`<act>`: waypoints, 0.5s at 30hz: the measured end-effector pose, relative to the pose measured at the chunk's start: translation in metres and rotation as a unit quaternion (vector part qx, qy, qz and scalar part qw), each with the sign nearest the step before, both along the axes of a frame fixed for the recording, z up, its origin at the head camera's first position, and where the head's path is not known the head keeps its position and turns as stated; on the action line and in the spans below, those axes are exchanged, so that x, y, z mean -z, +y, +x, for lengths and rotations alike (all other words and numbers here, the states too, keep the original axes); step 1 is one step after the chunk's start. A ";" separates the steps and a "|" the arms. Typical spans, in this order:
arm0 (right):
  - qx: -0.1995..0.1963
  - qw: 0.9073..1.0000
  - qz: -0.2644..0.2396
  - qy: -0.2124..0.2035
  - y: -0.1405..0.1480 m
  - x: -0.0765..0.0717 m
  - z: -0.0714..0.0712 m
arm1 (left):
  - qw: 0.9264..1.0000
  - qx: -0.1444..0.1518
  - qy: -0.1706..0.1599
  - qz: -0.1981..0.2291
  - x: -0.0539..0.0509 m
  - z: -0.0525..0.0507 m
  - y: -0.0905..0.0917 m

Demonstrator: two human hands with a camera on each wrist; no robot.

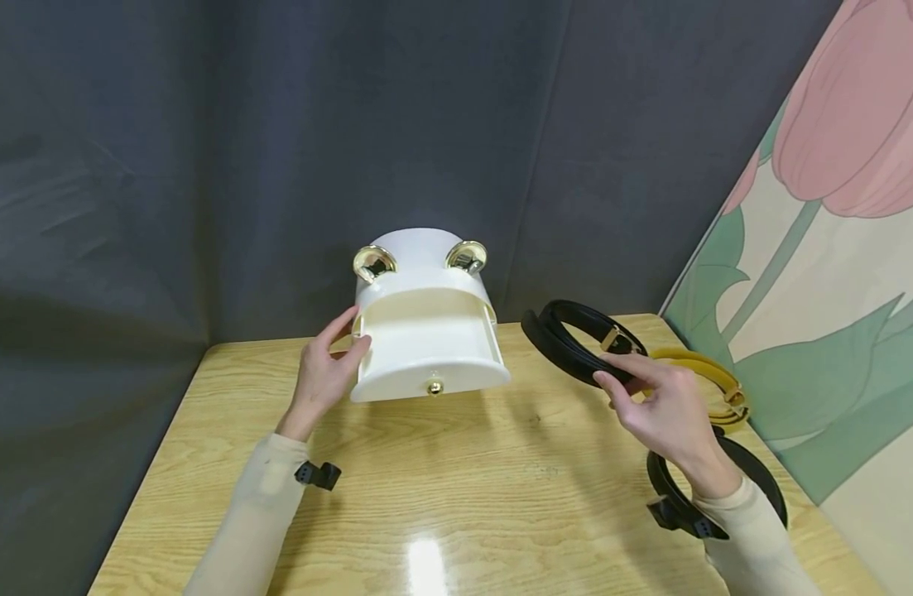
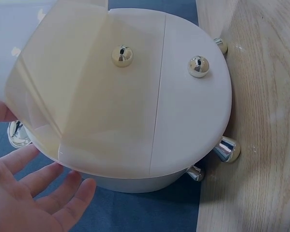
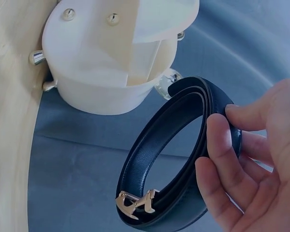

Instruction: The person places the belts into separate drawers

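Observation:
A white rounded storage box [image 1: 419,248] stands at the back of the table, its upper drawer [image 1: 426,331] pulled out; gold ball knobs [image 2: 122,56] show on its fronts. My left hand [image 1: 325,372] is at the left side of the drawer, thumb near the drawer's edge and fingers extended along the side of the box. Between thumb and fingers, my right hand [image 1: 668,406] pinches a coiled black belt [image 3: 147,150] with a gold-coloured buckle [image 3: 137,202]. That belt is held up in the air, right of the box.
On the table's right side lie a coiled yellow belt [image 1: 702,364] and another coiled black belt [image 1: 761,476], partly hidden by my right wrist. Behind the wooden table [image 1: 456,480] hangs a dark curtain [image 1: 396,124]; a flower-patterned panel [image 1: 836,273] borders the right.

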State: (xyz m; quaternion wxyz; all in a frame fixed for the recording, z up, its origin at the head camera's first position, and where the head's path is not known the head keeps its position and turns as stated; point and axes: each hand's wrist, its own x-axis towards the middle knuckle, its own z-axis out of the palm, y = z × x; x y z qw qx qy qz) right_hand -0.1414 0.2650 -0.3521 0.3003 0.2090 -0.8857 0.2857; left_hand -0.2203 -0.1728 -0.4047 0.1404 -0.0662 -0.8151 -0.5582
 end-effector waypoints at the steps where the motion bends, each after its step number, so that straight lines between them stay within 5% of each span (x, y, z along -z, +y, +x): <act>1: -0.003 1.000 -0.004 -0.002 -0.001 -0.001 0.000 | 1.000 -0.001 0.000 -0.001 0.000 0.000 0.000; 15: -0.043 0.999 -0.018 0.003 -0.018 -0.013 -0.008 | 1.000 -0.001 -0.005 -0.004 0.002 -0.005 -0.001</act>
